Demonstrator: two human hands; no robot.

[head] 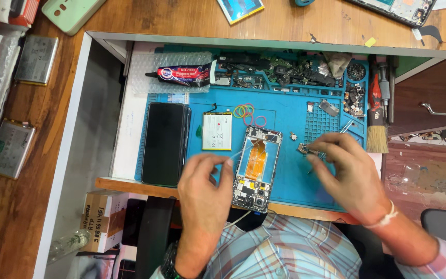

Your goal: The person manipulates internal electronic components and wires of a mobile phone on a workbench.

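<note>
An opened phone frame (pixel 258 168) with an orange flex strip and bare circuit boards lies on the blue repair mat (pixel 290 116). My left hand (pixel 204 185) rests at the frame's left edge, pinching a thin clear strip that reaches toward the frame's top. To the right of the frame, my right hand (pixel 344 168) holds metal tweezers (pixel 343 127) over a small component (pixel 304 150) on the mat. A white phone battery (pixel 217 132) lies left of the frame, and a black phone screen (pixel 164 143) lies further left.
A glue tube (pixel 184 75) and trays of small parts (pixel 285 72) line the mat's back. Coloured rubber bands (pixel 247 112) lie near the battery. A brush (pixel 377 121) and tools stand at the right. Batteries (pixel 36 59) and another opened phone (pixel 396 8) sit on the wooden bench.
</note>
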